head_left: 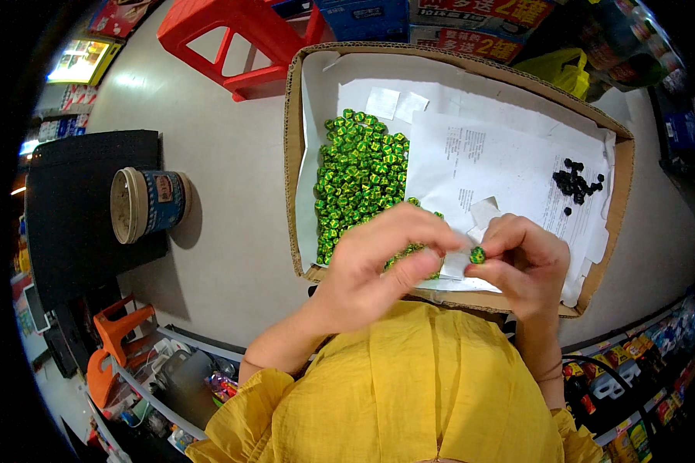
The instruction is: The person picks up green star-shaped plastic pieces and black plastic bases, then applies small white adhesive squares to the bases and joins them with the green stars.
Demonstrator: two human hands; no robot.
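Observation:
My right hand (521, 262) pinches a small green-and-yellow many-sided ball (477, 255) between thumb and fingertips, over the near side of a shallow cardboard box (294, 174). Just left of it, my left hand (382, 258) is open, thumb and fingers apart, with nothing visible between them. Its fingertips are slightly blurred and point toward the ball. A big pile of similar green-and-yellow balls (363, 174) covers the box's left part, and my left hand hides some of its near end. Small black pieces (573, 184) lie in a loose heap on the right.
White paper (510, 116) lines the box, with small white squares (383, 103) on it. Beyond stand a red plastic stool (243, 46) and stacked cartons (471, 35). A round tub (162, 202) sits to the left. Shelves with packaged goods (633, 378) are at the near right.

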